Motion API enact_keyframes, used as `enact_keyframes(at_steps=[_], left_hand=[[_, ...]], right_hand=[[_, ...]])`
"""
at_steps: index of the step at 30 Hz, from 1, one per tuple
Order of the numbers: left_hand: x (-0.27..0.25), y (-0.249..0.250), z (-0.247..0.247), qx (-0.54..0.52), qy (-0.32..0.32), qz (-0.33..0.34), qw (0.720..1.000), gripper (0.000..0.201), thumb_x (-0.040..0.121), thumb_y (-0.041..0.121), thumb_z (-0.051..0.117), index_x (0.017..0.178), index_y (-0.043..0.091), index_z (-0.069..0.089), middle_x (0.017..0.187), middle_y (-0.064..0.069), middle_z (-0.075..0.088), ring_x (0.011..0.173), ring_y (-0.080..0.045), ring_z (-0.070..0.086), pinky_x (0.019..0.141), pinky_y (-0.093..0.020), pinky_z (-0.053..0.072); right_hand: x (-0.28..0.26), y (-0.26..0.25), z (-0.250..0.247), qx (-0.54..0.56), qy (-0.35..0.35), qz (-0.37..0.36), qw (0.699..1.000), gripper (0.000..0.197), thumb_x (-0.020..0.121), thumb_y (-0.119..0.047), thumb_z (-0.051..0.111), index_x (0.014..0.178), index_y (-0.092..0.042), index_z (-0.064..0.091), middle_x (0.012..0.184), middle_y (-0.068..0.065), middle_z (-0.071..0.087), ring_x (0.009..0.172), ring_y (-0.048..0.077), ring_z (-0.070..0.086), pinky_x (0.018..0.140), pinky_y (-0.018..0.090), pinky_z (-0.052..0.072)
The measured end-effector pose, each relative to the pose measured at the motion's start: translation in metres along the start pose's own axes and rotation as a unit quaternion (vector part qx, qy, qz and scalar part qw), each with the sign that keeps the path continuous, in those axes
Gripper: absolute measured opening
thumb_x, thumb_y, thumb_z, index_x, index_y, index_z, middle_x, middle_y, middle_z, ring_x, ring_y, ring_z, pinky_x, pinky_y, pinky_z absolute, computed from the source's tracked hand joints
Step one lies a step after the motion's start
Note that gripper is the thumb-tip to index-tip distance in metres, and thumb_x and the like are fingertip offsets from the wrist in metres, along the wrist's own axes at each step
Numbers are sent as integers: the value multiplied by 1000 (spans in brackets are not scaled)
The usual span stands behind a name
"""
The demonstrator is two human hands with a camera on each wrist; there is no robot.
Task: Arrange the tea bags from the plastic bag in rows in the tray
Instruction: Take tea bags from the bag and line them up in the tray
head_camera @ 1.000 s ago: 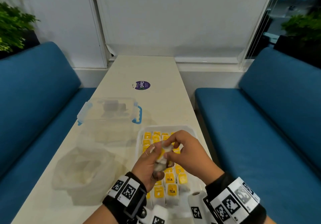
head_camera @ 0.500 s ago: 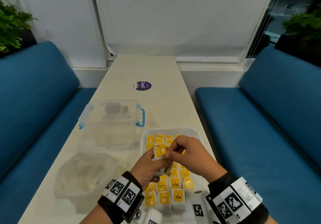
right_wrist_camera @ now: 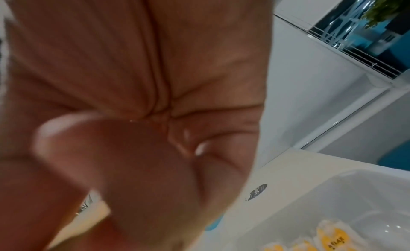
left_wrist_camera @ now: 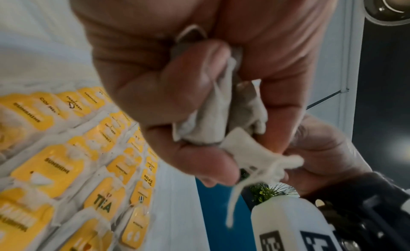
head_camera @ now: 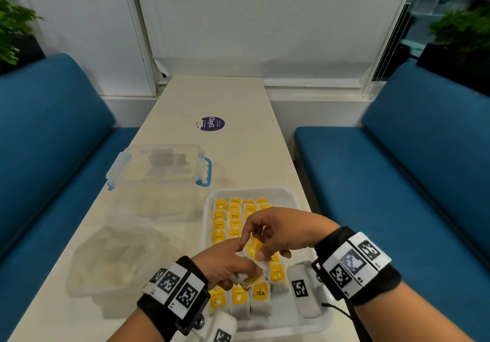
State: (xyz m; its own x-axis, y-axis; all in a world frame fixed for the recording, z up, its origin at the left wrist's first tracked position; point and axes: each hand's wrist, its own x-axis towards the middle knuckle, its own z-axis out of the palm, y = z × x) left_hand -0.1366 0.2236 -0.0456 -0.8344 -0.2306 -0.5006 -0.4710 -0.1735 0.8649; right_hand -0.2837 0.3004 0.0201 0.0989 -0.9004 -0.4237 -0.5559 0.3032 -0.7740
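Left hand (head_camera: 225, 264) clutches a crumpled bunch of tea bags (left_wrist_camera: 219, 112); right hand (head_camera: 281, 233) pinches one tea bag (head_camera: 253, 247) by its yellow tag, above the tray (head_camera: 294, 198). Tray: white tea bags with yellow tags, laid in rows. Left of it lie a limp plastic bag (head_camera: 114, 259) and a clear box (head_camera: 159, 166).

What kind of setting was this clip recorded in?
Probably an office lounge or café-style booth, not a kitchen: two blue cushioned benches face each other across a long pale table, a white roller blind covers the window behind, and potted plants stand in the corners.
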Motion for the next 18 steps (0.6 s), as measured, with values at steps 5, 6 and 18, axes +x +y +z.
enact_keyframes(at_steps=[5,6,18], left_hand=[[2,-3,-3,-31,2,-7,999,37,65,13,66,100,20,56,57,6,59,42,-7,50,35,-11,24],[1,-3,-4,-42,8,-11,999,38,66,11,67,102,19,56,56,5,59,40,-7,49,35,-10,23],[2,-9,-18,-164,74,-1,984,22,82,5,61,101,15,59,78,-7,66,48,-17,56,34,-10,23]], right_hand=[[0,8,-2,35,58,5,998,16,77,-4,74,79,-17,64,64,1,62,48,7,54,42,18,41],[0,9,-2,37,76,2,996,16,76,-6,75,75,-18,65,67,1,63,54,12,54,43,18,41],[-9,6,-8,163,228,-75,957,16,80,-4,71,71,-12,61,64,1,65,51,4,54,47,16,41]])
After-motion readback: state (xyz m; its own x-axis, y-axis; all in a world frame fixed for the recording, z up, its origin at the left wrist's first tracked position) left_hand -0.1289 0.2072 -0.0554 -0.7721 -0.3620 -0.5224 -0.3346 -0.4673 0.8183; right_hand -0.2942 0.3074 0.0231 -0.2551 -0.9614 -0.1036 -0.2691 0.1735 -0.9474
